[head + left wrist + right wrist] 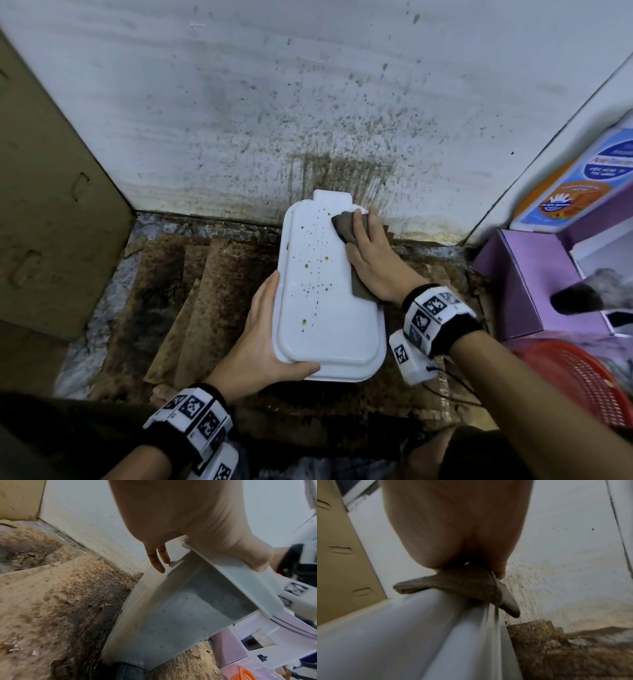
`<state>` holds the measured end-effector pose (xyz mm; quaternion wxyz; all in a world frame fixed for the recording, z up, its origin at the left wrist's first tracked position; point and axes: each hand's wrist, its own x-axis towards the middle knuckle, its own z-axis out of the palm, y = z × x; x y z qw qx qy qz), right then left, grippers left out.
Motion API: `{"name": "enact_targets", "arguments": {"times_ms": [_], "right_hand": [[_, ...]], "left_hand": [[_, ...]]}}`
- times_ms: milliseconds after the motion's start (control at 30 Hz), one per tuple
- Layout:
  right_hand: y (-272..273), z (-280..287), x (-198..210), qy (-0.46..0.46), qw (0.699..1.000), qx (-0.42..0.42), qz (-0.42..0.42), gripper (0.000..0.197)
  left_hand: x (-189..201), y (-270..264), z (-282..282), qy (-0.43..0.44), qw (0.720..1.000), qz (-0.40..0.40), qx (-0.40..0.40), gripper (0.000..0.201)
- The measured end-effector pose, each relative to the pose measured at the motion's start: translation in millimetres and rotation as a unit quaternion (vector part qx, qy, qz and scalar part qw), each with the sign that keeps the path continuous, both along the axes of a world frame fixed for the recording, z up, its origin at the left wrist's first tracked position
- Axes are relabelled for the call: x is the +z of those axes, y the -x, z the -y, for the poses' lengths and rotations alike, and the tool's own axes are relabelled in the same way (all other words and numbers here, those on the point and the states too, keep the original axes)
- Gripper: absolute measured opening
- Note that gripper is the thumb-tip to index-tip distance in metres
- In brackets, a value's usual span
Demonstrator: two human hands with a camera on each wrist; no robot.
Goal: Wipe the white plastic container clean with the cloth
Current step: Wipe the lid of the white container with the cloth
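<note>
The white plastic container (pixel 325 291) stands on the dirty floor against the wall, its lid dotted with brown spots. My left hand (pixel 270 339) grips its near left corner, with the thumb along the front rim and the fingers (pixel 157 561) down the left side wall (pixel 171 615). My right hand (pixel 370 260) lies flat on a brown-grey cloth (pixel 344 226) and presses it onto the lid's far right edge. In the right wrist view the cloth (pixel 467 586) drapes over the container's rim (pixel 402 635) under my palm (pixel 458 527).
A stained white wall (pixel 308 102) rises right behind the container. A cardboard box (pixel 44 205) stands at the left. At the right are a purple box (pixel 524 281), a blue-and-white package (pixel 589 164) and a red basket (pixel 582 380). Soiled cardboard sheets (pixel 205 291) cover the floor.
</note>
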<state>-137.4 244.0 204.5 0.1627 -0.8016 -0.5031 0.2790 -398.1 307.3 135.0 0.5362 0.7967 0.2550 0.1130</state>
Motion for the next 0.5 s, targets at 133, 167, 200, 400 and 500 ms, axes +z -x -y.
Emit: {"name": "enact_targets", "arguments": {"times_ms": [133,167,200,400,500], "right_hand": [[35,35,-3,-0.027,1.0,-0.011,-0.001,0.067],[43,43,-4,-0.035,0.999,-0.015,0.003,0.067],[50,49,-6,-0.044,0.999,-0.017,0.009,0.067],[65,62,-18,-0.067,0.996,-0.034,0.037,0.068],[63,58,-16,-0.068,0.997,-0.031,0.037,0.067]], "left_hand": [[-3,-1,0,-0.003,1.0,0.006,0.007,0.145],[-3,-1,1,-0.003,1.0,0.009,0.009,0.144],[-3,-1,1,-0.004,1.0,0.011,0.011,0.144],[-5,-1,1,-0.011,1.0,0.009,0.015,0.145],[-5,-2,1,-0.01,1.0,0.009,0.017,0.145]]}}
